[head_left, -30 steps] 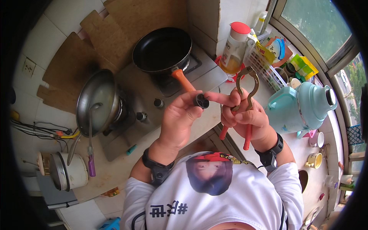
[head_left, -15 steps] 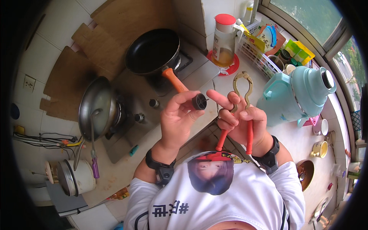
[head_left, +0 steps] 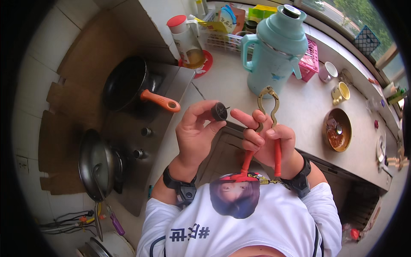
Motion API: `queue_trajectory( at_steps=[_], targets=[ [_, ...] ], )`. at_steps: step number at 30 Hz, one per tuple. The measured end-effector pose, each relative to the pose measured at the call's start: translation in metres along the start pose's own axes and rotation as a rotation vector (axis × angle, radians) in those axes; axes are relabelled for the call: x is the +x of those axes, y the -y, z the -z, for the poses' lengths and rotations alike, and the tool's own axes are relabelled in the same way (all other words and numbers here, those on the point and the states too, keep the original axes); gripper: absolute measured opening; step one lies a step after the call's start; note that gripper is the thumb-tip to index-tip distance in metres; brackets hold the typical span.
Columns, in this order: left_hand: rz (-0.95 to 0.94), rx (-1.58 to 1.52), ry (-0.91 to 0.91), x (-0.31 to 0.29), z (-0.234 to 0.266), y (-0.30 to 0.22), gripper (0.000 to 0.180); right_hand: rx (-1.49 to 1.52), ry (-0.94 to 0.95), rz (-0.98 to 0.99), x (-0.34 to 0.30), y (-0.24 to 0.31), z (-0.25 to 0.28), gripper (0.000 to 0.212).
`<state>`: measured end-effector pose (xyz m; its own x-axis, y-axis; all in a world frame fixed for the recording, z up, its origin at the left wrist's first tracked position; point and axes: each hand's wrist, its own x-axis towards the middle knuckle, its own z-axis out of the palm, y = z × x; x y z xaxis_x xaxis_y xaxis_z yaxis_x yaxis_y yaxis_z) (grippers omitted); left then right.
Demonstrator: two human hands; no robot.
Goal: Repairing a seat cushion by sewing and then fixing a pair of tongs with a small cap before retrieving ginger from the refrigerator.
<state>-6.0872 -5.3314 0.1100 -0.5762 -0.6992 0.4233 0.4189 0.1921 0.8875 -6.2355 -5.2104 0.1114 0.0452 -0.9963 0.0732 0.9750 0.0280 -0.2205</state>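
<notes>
In front of my chest, my left hand [head_left: 195, 136] pinches a small round black knob [head_left: 219, 112] between thumb and fingers. Its hollow, ribbed underside faces right, and a thin pin sticks out of it. Just to the right, my right hand [head_left: 272, 139] is wrapped round a pair of plier-like tongs [head_left: 276, 103] with rounded brass-coloured jaws and red handles. The jaws point up and away from me. My right index finger stretches toward the knob, close to the pin; a narrow gap seems to stay between them.
On the stove [head_left: 171, 92] at left are a frying pan [head_left: 126, 83] with an orange handle and a wok [head_left: 96, 165] with a ladle in it. A blue thermos [head_left: 274, 55], an oil jug [head_left: 187, 45], a white basket [head_left: 222, 39] and a brown bowl [head_left: 337, 129] stand on the counter.
The view has turned to the right, so stove and pans sit further left and more of the right counter shows. The knob is tilted slightly more; both hands keep their holds.
</notes>
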Motion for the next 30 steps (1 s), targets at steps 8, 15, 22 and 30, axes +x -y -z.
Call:
queue_trajectory(
  at_steps=[8,15,22,30],
  targets=[
    [0.695,-0.482,0.321,-0.09,-0.023,-0.019,0.03,-0.031,-0.16,0.411,-0.117,-0.091,-0.018,0.025],
    [0.897,-0.635,0.63,-0.166,-0.077,-0.045,0.031,-0.007,-0.289,0.723,-0.243,-0.166,-0.054,0.027],
    [1.127,-0.638,1.003,-0.3,-0.188,-0.085,0.027,-0.028,-0.307,1.145,-0.42,-0.28,-0.079,0.025],
    [0.661,-0.688,1.535,-0.6,-0.319,-0.163,0.037,-0.057,-0.499,1.731,-0.652,-0.494,-0.137,0.025]
  ],
)
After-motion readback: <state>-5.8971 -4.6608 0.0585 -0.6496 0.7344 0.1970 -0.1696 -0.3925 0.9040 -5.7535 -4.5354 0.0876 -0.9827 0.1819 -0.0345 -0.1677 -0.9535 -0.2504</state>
